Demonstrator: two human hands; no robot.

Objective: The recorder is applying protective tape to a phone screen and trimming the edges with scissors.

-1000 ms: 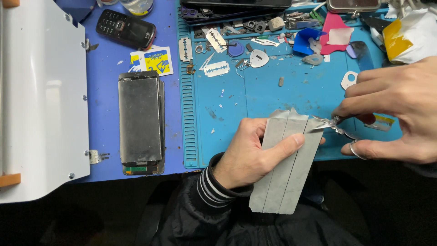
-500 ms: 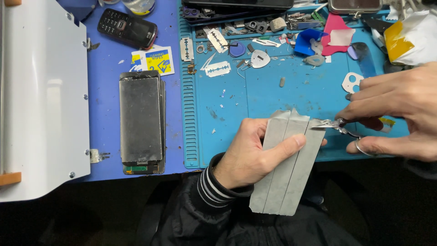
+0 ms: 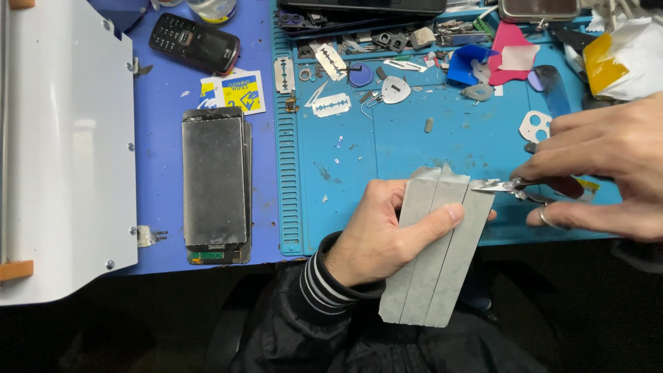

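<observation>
My left hand (image 3: 387,231) grips a grey rectangular panel (image 3: 435,269) covered in long grey tape strips, tilted over the near edge of the teal work mat (image 3: 345,179). The thumb lies across its face. My right hand (image 3: 608,173) holds thin metal tweezers (image 3: 501,186), whose tips touch the panel's upper right corner. A ring sits on one finger of that hand.
A stack of phone screen panels (image 3: 215,183) lies on the blue mat to the left. A white machine (image 3: 62,152) fills the far left. A black keypad phone (image 3: 197,43), razor blades (image 3: 331,105), picks and small parts crowd the far side of the mat. A yellow and white bag (image 3: 621,59) sits far right.
My right hand has shifted slightly right and up with the tweezers. The left hand and the panel stay where they were.
</observation>
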